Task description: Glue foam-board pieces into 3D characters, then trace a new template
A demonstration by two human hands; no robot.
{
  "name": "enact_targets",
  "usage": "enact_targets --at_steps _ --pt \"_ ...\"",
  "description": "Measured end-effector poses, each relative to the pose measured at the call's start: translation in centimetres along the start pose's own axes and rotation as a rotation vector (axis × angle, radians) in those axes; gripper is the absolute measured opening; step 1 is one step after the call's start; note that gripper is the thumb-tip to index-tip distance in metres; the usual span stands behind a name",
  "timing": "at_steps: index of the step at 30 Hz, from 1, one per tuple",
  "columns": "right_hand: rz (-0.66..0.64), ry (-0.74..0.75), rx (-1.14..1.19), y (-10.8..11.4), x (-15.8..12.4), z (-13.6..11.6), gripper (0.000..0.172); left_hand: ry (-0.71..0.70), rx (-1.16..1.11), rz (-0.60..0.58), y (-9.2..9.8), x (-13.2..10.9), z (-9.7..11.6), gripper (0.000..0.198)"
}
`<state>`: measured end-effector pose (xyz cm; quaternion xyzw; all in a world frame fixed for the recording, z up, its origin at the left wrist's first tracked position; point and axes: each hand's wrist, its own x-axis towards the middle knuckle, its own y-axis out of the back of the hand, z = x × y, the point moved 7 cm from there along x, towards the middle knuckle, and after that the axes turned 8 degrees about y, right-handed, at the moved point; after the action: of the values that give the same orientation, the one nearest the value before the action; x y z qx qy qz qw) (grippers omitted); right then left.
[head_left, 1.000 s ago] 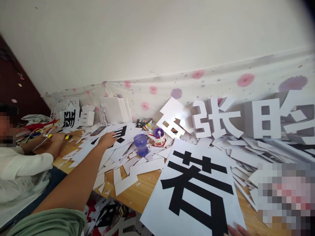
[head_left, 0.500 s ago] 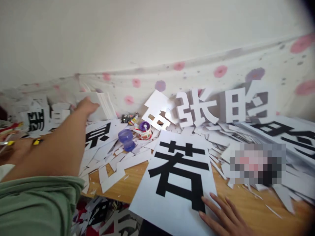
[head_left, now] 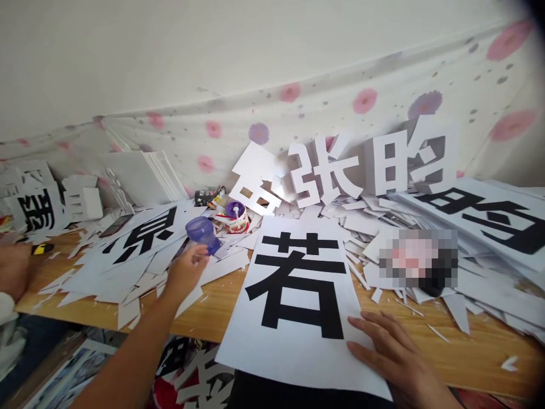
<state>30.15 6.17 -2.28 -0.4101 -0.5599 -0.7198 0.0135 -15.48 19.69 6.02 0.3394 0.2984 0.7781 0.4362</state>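
Note:
A white sheet (head_left: 298,363) printed with a large black character lies over the table's front edge before me. My right hand (head_left: 387,343) rests on its lower right edge, fingers spread and stretched. My left hand (head_left: 189,270) is raised over paper scraps left of the sheet. Its fingers are loosely bent, with nothing visible in them. They overlap the lower part of a translucent purple cup (head_left: 199,228) in the picture; whether they touch it I cannot tell. Beyond the cup stands a red-and-white tub (head_left: 236,224) with a purple top.
Another person's hand (head_left: 15,267) is at the left edge, near a yellow-and-black tool (head_left: 41,248). White cut-out characters (head_left: 387,165) and white boards (head_left: 131,176) lean on the wall. More printed sheets (head_left: 145,230) and scraps cover the wooden table (head_left: 472,363).
My left hand has come back from the white boards, toward me and right, to near the purple cup. My right hand stays on the sheet. The view has shifted.

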Motion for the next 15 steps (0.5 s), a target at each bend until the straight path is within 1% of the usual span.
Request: enact_targets --at_steps 1,3,4,6,8,11,13,15 --pt "0.007 -0.063 0.016 0.3 -0.6 0.9 0.048 -0.004 -0.004 -0.059 -1.4 -1.4 -0.1 0.042" --pt "0.015 -0.177 0.035 0.6 -1.9 2.5 0.044 -0.035 -0.004 -0.174 -3.9 -4.0 0.3 0.043" --pt "0.028 -0.237 0.045 0.7 -2.6 3.1 0.042 -0.058 -0.003 -0.215 -4.8 -5.1 0.8 0.043" --pt "0.092 -0.376 0.108 0.9 -4.0 4.0 0.038 -0.104 0.008 -0.271 -6.3 -7.1 1.9 0.04" --pt "0.178 -0.566 0.267 0.7 -5.1 4.7 0.038 -0.149 0.026 -0.288 -7.3 -8.4 3.0 0.037" --pt "0.286 -0.885 0.656 -0.5 -5.7 5.0 0.047 -0.222 0.044 -0.291 -8.5 -9.6 3.8 0.036" --pt "0.342 -1.055 0.911 -1.5 -5.1 4.9 0.053 -0.274 0.053 -0.284 -9.2 -10.1 3.6 0.036" --pt "0.377 -1.185 1.084 -2.1 -3.9 5.0 0.056 -0.34 0.087 -0.249 -9.8 -10.4 3.2 0.036"
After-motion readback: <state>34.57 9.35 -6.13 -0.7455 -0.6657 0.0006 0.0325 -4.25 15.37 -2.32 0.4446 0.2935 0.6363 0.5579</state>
